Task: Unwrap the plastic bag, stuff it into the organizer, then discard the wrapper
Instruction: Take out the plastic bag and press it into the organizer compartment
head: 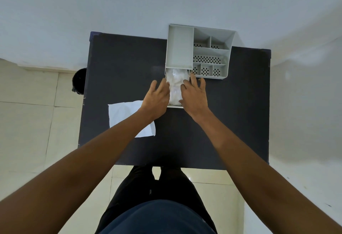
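Note:
A grey organizer [180, 48] with several compartments stands at the far edge of the dark table [120, 67]. Its white drawer [174, 106] is pulled out toward me, and the crumpled clear plastic bag [175, 85] fills it. My left hand [157, 95] rests at the drawer's left side and my right hand [194, 95] at its right side. Fingers of both hands are spread and touch the bag's edges. The flat white wrapper [122, 113] lies on the table to the left, partly under my left forearm.
A black bin [79, 82] stands on the tiled floor beside the table's left edge. A white wall rises behind the table. My legs are at the table's near edge.

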